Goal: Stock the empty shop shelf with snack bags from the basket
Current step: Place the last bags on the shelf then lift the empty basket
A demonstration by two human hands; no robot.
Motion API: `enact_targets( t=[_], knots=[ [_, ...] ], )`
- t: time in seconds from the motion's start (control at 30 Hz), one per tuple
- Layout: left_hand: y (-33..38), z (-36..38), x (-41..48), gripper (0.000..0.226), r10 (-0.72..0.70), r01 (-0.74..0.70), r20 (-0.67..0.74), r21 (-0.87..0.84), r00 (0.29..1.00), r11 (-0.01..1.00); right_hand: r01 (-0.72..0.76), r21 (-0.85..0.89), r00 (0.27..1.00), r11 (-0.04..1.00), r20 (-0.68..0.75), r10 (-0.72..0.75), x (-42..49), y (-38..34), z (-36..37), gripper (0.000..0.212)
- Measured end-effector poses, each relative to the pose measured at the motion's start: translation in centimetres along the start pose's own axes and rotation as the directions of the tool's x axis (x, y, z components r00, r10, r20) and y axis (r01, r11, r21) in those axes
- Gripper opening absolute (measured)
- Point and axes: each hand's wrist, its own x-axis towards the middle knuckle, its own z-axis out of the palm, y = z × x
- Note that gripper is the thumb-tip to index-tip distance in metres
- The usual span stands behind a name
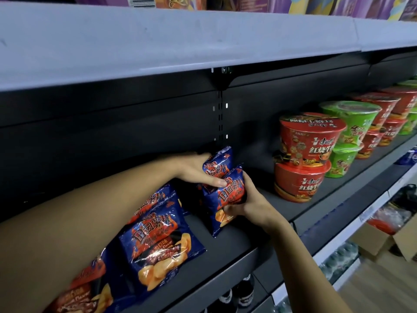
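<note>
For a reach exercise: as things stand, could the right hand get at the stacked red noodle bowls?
Likely yes, once freed: the right hand grips a blue foil snack bag, and only bare dark shelf separates it from the stacked red noodle bowls.

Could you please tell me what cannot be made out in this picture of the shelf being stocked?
Head view only:
1. Basket: out of frame.
2. Left hand: most fingers hidden behind the rear snack bag.
3. Front snack bag: right edge covered by the right hand.
4. Lower-left snack bag: cut off by the bottom edge.
5. Bottles: mostly hidden under the shelf.
</note>
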Motion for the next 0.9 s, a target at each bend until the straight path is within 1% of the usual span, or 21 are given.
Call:
enact_targets(
  t=[0.1,0.2,0.27,0.4,0.5,0.57,0.67,0.73,0.8,0.9],
  knots=[
    [0.1,-0.1,-0.5,0.129,-0.025,0.024,0.023,0.043,0.999,0.999,-0.007,-0.008,1.0,1.0,0.03,0.007,0.1,-0.1,0.1,0.115],
    [-0.2,-0.2,-0.9,0.118,-0.05,0.047,0.041,0.069,0.998,0.997,-0.022,-0.018,0.998,1.0,0.053,0.023,0.0,-0.1,0.6,0.119],
    [-0.5,-0.3,-1.3,0.114,-0.056,0.052,0.041,0.086,0.998,0.995,-0.031,-0.032,0.997,0.999,0.064,0.033,0.1,-0.1,1.0,0.124],
    [-0.9,-0.4,-2.2,0.104,-0.073,0.067,0.048,0.111,0.996,0.992,-0.027,-0.048,0.994,0.999,0.105,0.032,-0.1,-0.3,1.9,0.121],
    [-1.4,-0.6,-3.0,0.117,-0.121,0.112,0.04,0.183,0.992,0.977,-0.02,-0.071,0.991,0.997,0.128,0.029,-0.6,-0.8,2.7,0.118],
    [-1.9,-0.6,-3.3,0.119,-0.137,0.128,0.018,0.249,0.99,0.96,-0.015,-0.081,0.99,0.997,0.137,0.026,-0.8,-1.2,3.1,0.117],
    [-2.3,-0.5,-3.6,0.126,-0.132,0.127,-0.002,0.291,0.991,0.948,-0.014,-0.063,0.987,0.998,0.156,0.024,-1.1,-1.6,3.3,0.112],
    [-2.4,-0.4,-3.9,0.13,-0.1,0.102,-0.022,0.249,0.995,0.963,0.002,-0.021,0.987,1.0,0.16,0.001,-1.5,-1.8,3.2,0.112],
    [-2.4,-0.2,-4.5,0.132,-0.06,0.078,-0.085,0.22,0.995,0.972,0.023,0.035,0.989,0.999,0.147,-0.028,-1.8,-1.9,2.8,0.105],
    [-1.6,-0.3,-5.7,0.12,-0.003,0.059,-0.202,0.272,0.979,0.96,0.053,0.106,0.994,0.993,0.088,-0.063,-2.4,-2.1,2.4,0.096]
  ],
)
